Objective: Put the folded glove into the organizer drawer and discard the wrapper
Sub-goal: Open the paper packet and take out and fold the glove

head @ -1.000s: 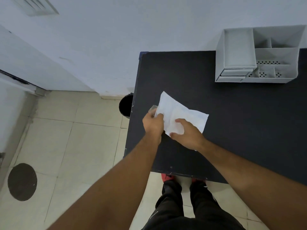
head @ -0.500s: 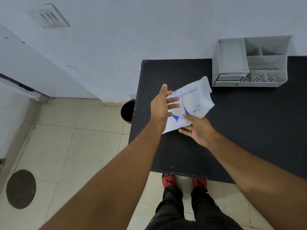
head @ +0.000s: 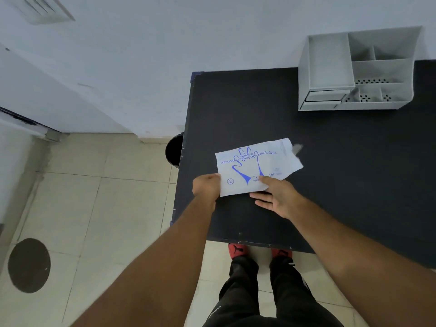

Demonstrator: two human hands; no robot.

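A white wrapper (head: 257,166), printed with a blue hand and the words "disposable polyethylene gloves", lies printed side up just over the black table (head: 354,161). My left hand (head: 206,186) is closed on its lower left corner. My right hand (head: 274,197) pinches its lower edge, thumb on top and fingers spread beneath. A small translucent bit, likely the glove (head: 297,148), pokes out of the torn right end. The grey organizer (head: 330,60) stands at the table's far right, its small drawer (head: 324,96) at the lower left front.
A black bin (head: 174,151) stands on the tiled floor against the table's left edge, by the wall. My legs and red shoes (head: 237,250) are under the near edge. A dark round patch (head: 29,265) marks the floor at left.
The wrapper was turned printed side up. My left hand, open half a second ago, has closed on the left corner, and the wrapper now lies flatter and lower.
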